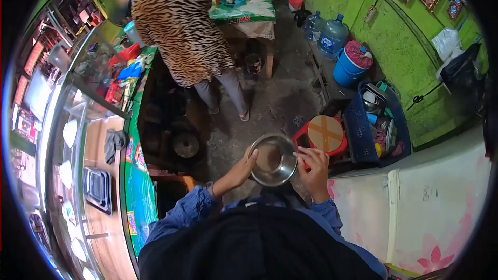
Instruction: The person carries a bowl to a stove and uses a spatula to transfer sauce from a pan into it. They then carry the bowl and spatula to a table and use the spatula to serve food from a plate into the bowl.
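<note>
A shiny metal bowl (pixel 286 162) is held in front of my body, its open top facing me. My left hand (pixel 239 172) grips it at the left side, the thumb over the rim and the fingers hidden behind the wall. At the opposite side, my right hand (pixel 314 172) has its thumb and fingertips right at the rim. Nothing but a brownish reflection or tint shows inside the bowl. Just beyond my right hand stands a red plastic stool (pixel 342 151) with a round tan top (pixel 325 133) marked by a cross.
A person (pixel 181 26) in a striped top stands ahead, back turned. On the left runs a glass display case (pixel 78 88) with black trays (pixel 97 189). Along the right are a blue crate (pixel 363 137) of kitchenware, a blue bucket (pixel 346 72), water jugs (pixel 332 37) and a white fridge (pixel 436 202).
</note>
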A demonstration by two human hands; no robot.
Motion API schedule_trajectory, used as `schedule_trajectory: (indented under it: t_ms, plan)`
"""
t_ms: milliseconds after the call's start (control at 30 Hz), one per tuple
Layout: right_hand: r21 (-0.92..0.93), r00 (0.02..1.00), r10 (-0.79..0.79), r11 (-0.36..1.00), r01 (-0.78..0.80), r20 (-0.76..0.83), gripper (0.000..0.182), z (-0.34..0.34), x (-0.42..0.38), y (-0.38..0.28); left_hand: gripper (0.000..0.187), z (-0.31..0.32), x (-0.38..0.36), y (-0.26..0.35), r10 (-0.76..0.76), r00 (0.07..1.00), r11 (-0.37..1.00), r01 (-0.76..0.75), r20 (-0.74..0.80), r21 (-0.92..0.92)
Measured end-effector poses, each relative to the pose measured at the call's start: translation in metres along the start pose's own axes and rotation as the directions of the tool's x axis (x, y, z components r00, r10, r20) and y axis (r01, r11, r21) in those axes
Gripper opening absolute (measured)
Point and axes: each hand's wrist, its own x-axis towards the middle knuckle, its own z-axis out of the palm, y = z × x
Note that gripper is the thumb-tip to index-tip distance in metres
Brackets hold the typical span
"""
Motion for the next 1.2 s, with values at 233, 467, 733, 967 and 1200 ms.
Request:
schedule_trajectory:
  t_ms: [233,467,733,967,1200]
  plan:
    - [-0.005,0.996,0.007,1.0,-0.007,-0.084,0.013,-0.032,0.235,0.139,0.066,0.012,0.266,0.119,0.124,0.986,0.989,-0.131,-0.108,-0.064]
    - [-0.086,0.995,-0.09,0.993,0.086,-0.044,0.011,-0.041,0.459,0.248,0.069,-0.027,0.475,0.183,0.084,0.996,0.98,-0.09,-0.042,-0.176]
    - [-0.126,0.988,-0.153,0.98,0.151,-0.005,0.013,0.031,0.687,0.405,0.074,-0.104,0.742,0.248,-0.166,0.982,0.881,0.187,0.086,-0.435]
    - [0.077,0.998,-0.049,0.996,0.052,-0.043,0.025,0.117,0.903,0.527,0.076,-0.209,1.033,0.318,-0.18,0.962,0.909,0.242,0.205,-0.338]
    - [-0.113,0.947,0.094,0.992,-0.062,0.307,0.049,0.17,1.112,0.613,0.069,-0.258,1.253,0.416,-0.011,0.925,0.982,0.082,0.38,-0.172]
